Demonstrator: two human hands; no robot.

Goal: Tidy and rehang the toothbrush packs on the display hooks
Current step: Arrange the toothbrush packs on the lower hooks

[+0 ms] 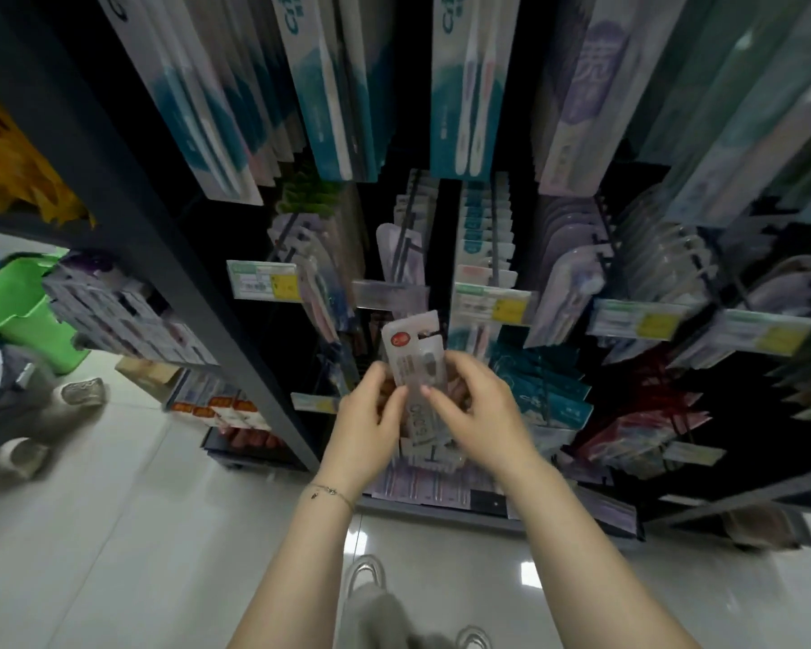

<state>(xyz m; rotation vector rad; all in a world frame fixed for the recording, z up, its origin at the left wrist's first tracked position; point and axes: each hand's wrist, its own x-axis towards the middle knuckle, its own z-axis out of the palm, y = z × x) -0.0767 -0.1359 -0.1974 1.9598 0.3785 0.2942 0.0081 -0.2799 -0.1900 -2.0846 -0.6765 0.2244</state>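
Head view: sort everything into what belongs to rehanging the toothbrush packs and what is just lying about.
Belongs to the job: the red-logo toothbrush pack, pinched by the left hand and right hand; the hanging packs behind it.
Just lying about: the green basket; the yellow goods; the boxes on the side shelf; another person's shoe.

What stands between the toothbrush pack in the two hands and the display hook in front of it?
Nothing visible does. The left hand and the right hand both pinch the toothbrush pack, and its top end already meets the dark hook. The clear price label sits just above the pack, not in the path.
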